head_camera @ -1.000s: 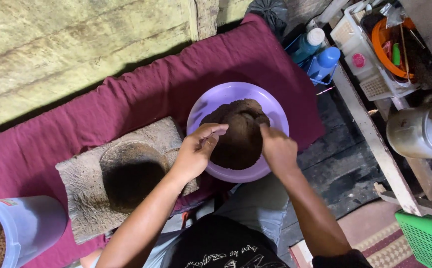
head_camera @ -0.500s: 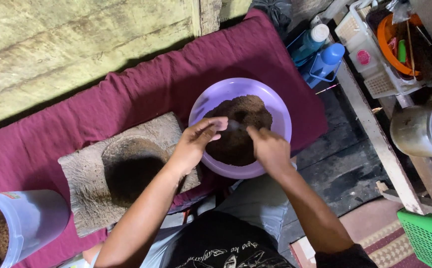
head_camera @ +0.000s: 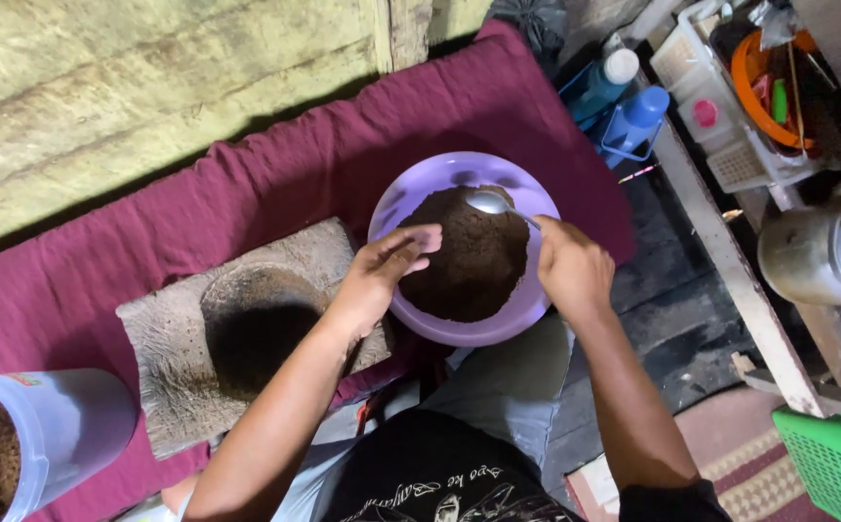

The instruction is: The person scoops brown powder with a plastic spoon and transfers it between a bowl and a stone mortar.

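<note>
A purple plastic basin (head_camera: 420, 193) rests tilted on my lap and holds a mound of dark brown paste (head_camera: 469, 261). My left hand (head_camera: 386, 271) grips the basin's near left rim, fingers curled over the edge. My right hand (head_camera: 570, 271) holds a metal spoon (head_camera: 493, 203) whose bowl rests on the upper part of the brown mass.
A stone mortar slab (head_camera: 246, 329) with a round hollow lies to the left on a maroon cloth (head_camera: 343, 145). A pale plastic container (head_camera: 43, 435) of brown material stands at the lower left. Blue bottles (head_camera: 623, 97), a white basket (head_camera: 720, 106) and a metal kettle (head_camera: 826, 251) are at the right.
Both hands were pressed on the brown mass a second ago. Now my left hand is on the rim and my right hand has the spoon on the paste.
</note>
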